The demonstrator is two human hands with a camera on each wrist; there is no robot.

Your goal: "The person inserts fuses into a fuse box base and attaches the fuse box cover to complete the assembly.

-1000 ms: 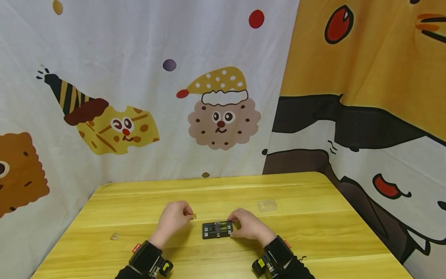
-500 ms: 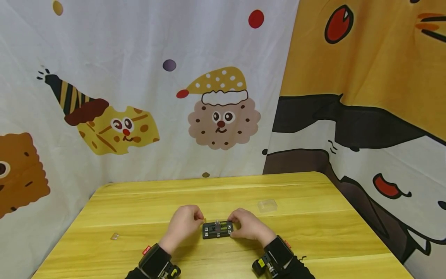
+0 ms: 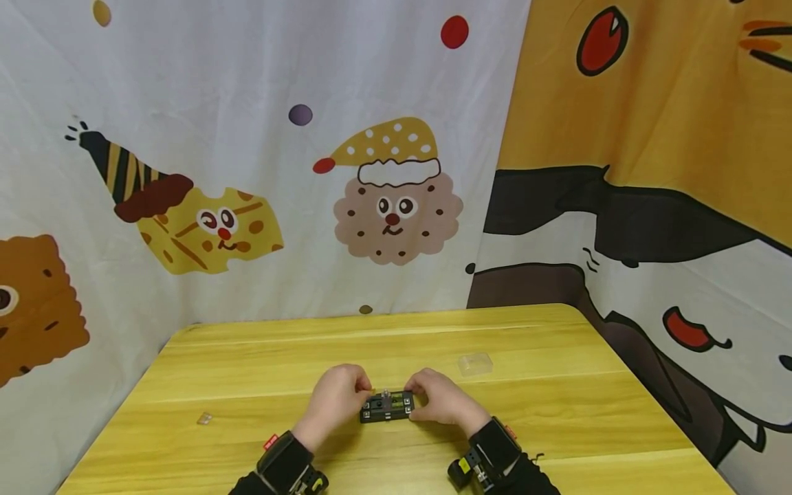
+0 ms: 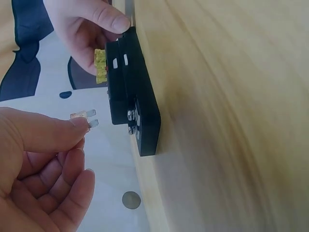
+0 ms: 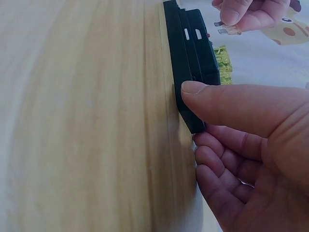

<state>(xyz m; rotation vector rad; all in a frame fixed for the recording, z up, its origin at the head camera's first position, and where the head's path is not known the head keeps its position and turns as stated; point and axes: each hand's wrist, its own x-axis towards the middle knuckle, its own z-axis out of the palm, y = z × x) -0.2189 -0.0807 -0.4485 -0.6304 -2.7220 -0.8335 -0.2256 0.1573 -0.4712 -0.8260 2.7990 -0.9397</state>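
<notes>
A black fuse block [image 3: 388, 408] lies on the table, with metal screw terminals at its ends. Yellow blade fuses [image 4: 100, 65] stand side by side in it near the right end. My right hand [image 3: 442, 400] grips that end, the thumb [image 5: 193, 88] along its near side. Between thumb and index finger my left hand [image 3: 337, 399] pinches a pale orange, see-through blade fuse [image 4: 81, 116]. Its two metal prongs point at the block's top, and a gap shows between them in the left wrist view. The left hand's other fingers are loosely curled.
Behind the right hand a clear plastic cover [image 3: 475, 364] lies on the wooden table [image 3: 557, 412]. Far to the left is a small clear piece [image 3: 204, 418]. A curtain printed with cartoons [image 3: 247, 103] hangs right behind the table.
My left hand has moved right with the blade fuse, from beside the fuse block to over its left end. The right hand has kept its grip in place.
</notes>
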